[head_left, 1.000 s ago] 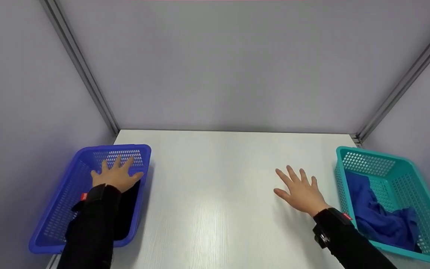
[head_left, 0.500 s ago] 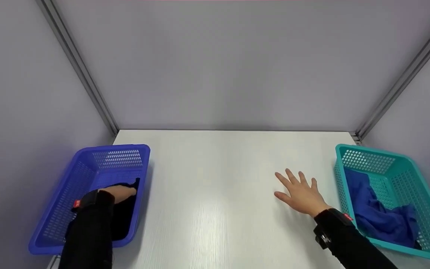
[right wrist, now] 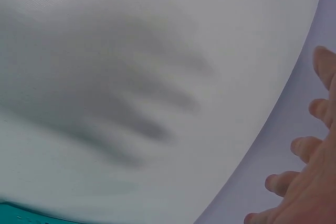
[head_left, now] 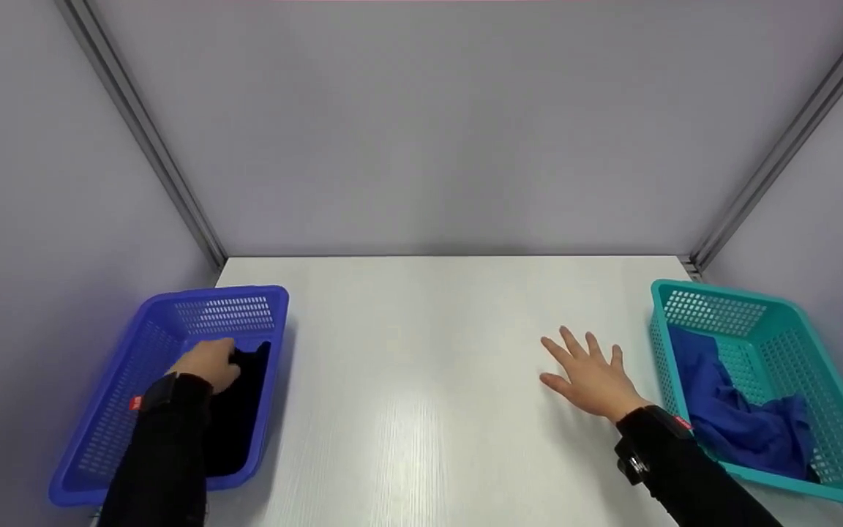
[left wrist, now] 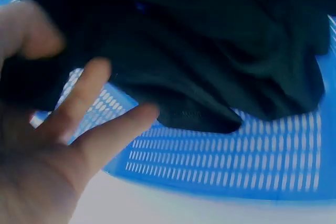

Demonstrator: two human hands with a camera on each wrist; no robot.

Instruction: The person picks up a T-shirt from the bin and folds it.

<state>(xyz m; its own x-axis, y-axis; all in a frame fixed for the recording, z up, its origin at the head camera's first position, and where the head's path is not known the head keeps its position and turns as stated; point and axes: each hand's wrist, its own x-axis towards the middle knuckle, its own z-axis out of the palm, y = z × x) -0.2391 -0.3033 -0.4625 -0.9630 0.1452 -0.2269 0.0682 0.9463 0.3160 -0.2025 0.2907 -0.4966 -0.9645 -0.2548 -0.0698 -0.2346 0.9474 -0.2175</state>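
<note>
My left hand (head_left: 208, 364) is inside the blue basket (head_left: 284, 351) at the left, its fingers bent down at the upper part of a black cloth (head_left: 235, 424). Thumb and forefinger pinch the fabric near its far edge. In the left wrist view the black cloth (left wrist: 199, 51) hangs in folds beside the basket's slotted wall, while other fingers (left wrist: 118, 135) of that hand stay spread. Over the white table my right hand (head_left: 593, 380) hovers palm down, fingers straight and apart, holding nothing. Its fingertips (right wrist: 304, 148) show at the right of the right wrist view.
A teal basket (head_left: 795, 322) stands at the right with a crumpled blue cloth (head_left: 747, 421) inside and a bit of something dark under it. The white tabletop (head_left: 407, 366) lies between the baskets. Grey panels (head_left: 421, 132) close off the back and both sides.
My left hand has gone from spread above the blue basket down to the black cloth, then shifted left and slightly away with fingers bent on it. The right hand has hardly moved.
</note>
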